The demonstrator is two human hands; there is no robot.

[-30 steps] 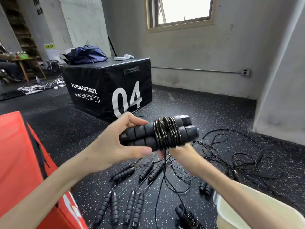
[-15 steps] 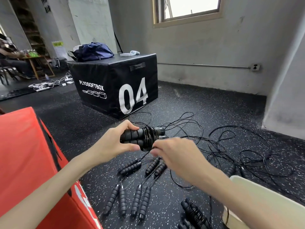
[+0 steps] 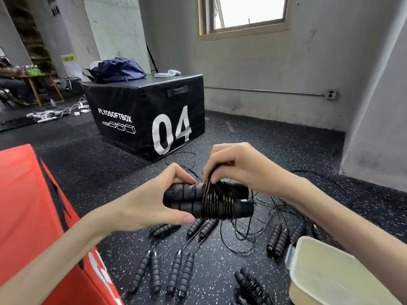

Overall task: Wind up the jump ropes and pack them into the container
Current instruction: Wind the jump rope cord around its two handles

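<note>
My left hand [image 3: 152, 201] grips a pair of black foam jump rope handles [image 3: 187, 198] held side by side, with thin black cable coiled round their middle. Above the coil, my right hand [image 3: 240, 168] pinches the cable with curled fingers. On the speckled floor below lie several more handle pairs [image 3: 169, 271], and loose black cable [image 3: 248, 234] tangles to the right. A wound rope bundle [image 3: 251, 287] lies at the bottom. The cream plastic container [image 3: 326, 280] sits at the lower right.
A red foam box [image 3: 26, 205] stands close at the left. A black plyo box [image 3: 149, 115] marked 04, with a blue bag [image 3: 116, 70] on top, stands ahead. Grey walls close off the right and back. Cables and power strips [image 3: 55, 113] lie at far left.
My right hand has come up from below the handles to the top of the coil. The handle pair was lowered, then came nearer again, with more cable wound round it.
</note>
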